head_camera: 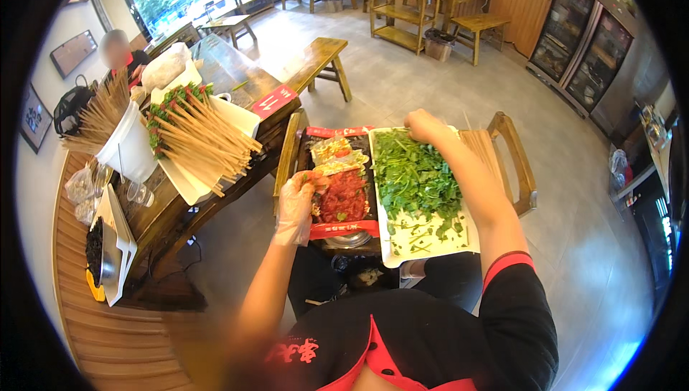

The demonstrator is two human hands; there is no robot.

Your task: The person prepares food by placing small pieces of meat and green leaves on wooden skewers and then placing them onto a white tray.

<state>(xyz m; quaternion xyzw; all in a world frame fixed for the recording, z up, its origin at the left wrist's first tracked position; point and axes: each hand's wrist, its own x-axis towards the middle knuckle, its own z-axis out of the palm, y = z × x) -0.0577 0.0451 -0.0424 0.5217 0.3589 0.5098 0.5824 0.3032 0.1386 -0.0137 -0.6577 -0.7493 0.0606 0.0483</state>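
My left hand [297,202], in a clear plastic glove, is at the left edge of a tray of sliced raw red meat [343,197]; its fingers are bent together around what looks like a small piece of meat. Bare, my right hand [425,126] reaches over the far edge of a white tray [401,258] heaped with cilantro [414,173]. Its fingertips are hidden, so whether they hold anything cannot be told. Cut stems and loose leaves lie at the tray's near end. Bamboo skewers [479,149] lie along the right side of the cilantro tray.
Left, a wooden table [210,57] holds a white tray [188,189] of skewers threaded with greens and meat [204,132], a white bucket [126,146] of skewers and a plastic cup [141,194]. A person [121,60] sits beyond. Ahead stands a wooden bench [317,63].
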